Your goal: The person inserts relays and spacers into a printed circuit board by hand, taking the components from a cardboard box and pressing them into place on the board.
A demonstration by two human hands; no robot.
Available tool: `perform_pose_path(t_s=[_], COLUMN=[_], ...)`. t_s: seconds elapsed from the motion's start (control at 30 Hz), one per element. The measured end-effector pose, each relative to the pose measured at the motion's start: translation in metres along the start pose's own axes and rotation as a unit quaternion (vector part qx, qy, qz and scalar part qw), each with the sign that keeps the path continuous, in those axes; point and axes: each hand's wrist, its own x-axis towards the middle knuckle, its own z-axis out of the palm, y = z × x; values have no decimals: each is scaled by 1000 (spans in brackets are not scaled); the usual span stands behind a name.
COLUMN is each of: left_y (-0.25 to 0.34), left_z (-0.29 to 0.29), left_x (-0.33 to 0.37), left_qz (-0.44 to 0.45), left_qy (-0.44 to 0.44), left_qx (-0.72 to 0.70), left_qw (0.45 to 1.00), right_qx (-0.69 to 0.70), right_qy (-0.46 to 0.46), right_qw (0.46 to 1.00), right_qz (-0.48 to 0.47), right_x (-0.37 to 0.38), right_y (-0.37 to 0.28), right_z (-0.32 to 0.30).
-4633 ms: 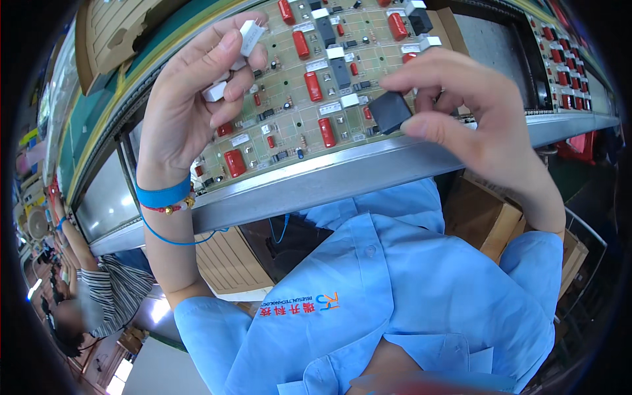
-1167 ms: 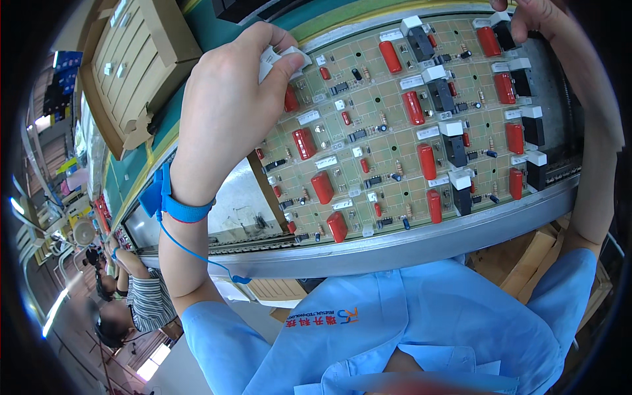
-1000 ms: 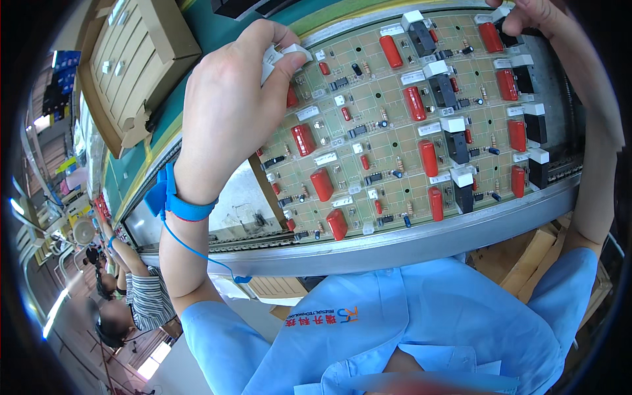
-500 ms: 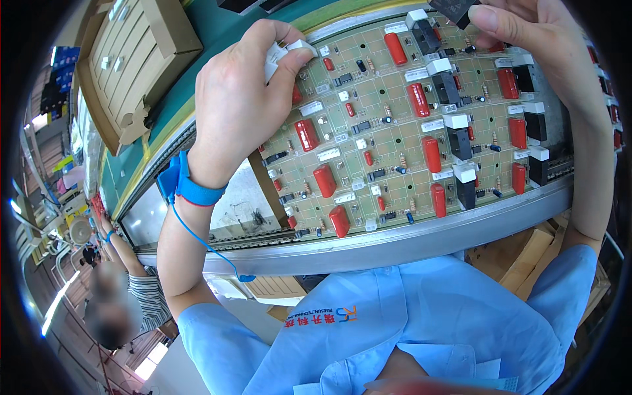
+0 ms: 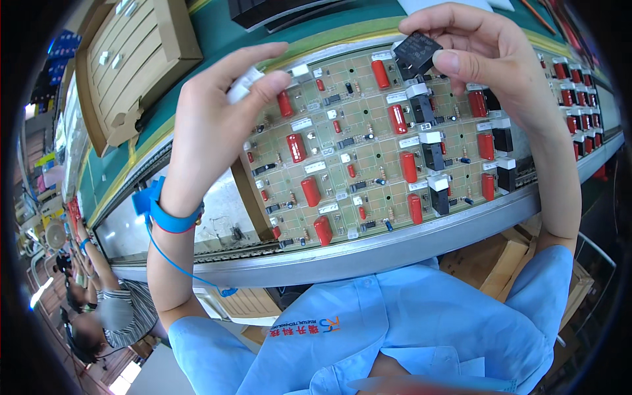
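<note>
My left hand (image 5: 220,108) is just off the upper left corner of the circuit board panel (image 5: 368,155). Its thumb and forefinger are spread apart, while a white plastic connector (image 5: 243,85) stays tucked in the palm. Beside the fingertips, a white block (image 5: 301,72) sits on the panel. With the thumb and fingers of my right hand (image 5: 480,59) I grip a black rectangular relay (image 5: 418,54), tilted above the panel's upper middle. Red capacitors (image 5: 310,191) stand in rows on the panel. Black relays (image 5: 433,157) with white blocks beside them stand there too.
The panel lies on a metal-railed conveyor (image 5: 368,253). Another populated panel (image 5: 579,108) is at far right. An open cardboard box (image 5: 135,66) with white parts stands upper left, and a black tray (image 5: 283,13) behind. Other people (image 5: 125,309) work at left. A blue wrist strap (image 5: 172,207) trails a cord.
My left fingers have parted from the white block at the panel's corner and drawn back left. My right hand has moved left and slightly down, carrying the black relay. The whole view has shifted.
</note>
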Motion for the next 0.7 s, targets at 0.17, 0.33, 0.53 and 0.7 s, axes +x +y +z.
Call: perform_pose_path(t_s=[0.17, 0.33, 0.53, 0.7], left_y=[-11, -29, -47, -54], left_z=[-24, -23, -28, -33], left_x=[-13, -32, -47, -58], left_qz=[-149, -161, -157, -156], left_qy=[-106, -89, -64, -97], left_qx=[-449, -494, -460, -434], left_qw=[875, 850, 872, 882], right_qx=[-152, -138, -189, -260], right_qy=[-46, -74, 1, 9], right_qw=[977, 977, 974, 958], right_qz=[-142, -145, -125, -117], right_x=[10, 22, 33, 35], right_y=[7, 3, 3, -4], right_z=[12, 30, 48, 64])
